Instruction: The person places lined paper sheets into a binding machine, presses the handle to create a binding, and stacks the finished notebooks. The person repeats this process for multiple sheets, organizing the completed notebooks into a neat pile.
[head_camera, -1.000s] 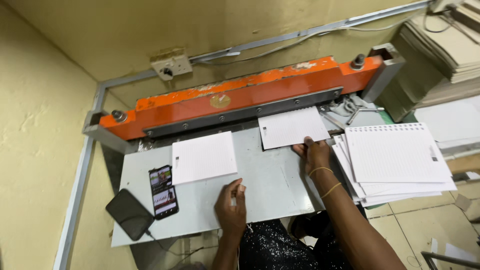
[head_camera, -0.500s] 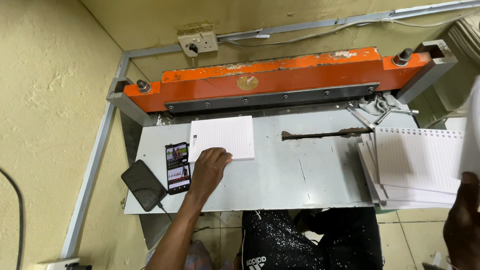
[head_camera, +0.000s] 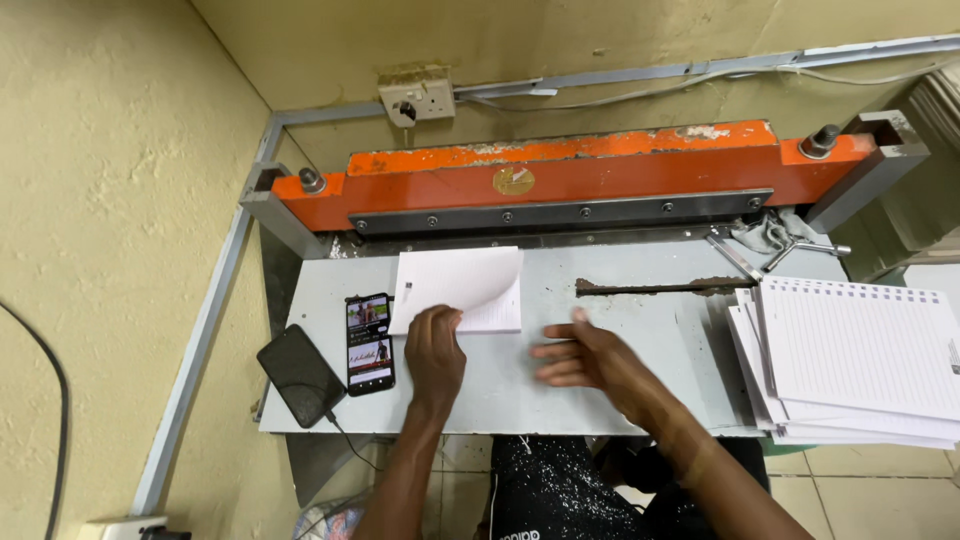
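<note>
On the grey desk (head_camera: 620, 380), right in front of the orange cutter (head_camera: 560, 180), sits a small stack of lined sheets (head_camera: 465, 290). The left hand (head_camera: 433, 355) rests on its near edge, fingers (head_camera: 445, 322) curled onto the paper and lifting the top sheet so the right corner curls up a bit. The right hand (head_camera: 585, 360) hovers just above the desk to the right of the stack, fingers spread loose and holding nothing; it's blurred, so the details are hard to make out.

Just left of the stack lies a phone (head_camera: 369, 343) with its screen lit, and beside that a dark phone (head_camera: 301, 375) face down with a cable at its lower end. Over at the right edge of the desk is a bigger pile of punched lined sheets (head_camera: 860, 360), fanned out a little. A rusty slot (head_camera: 660, 288) runs across the desk surface between the two stacks. A wall socket (head_camera: 417, 98) sits above the cutter.
</note>
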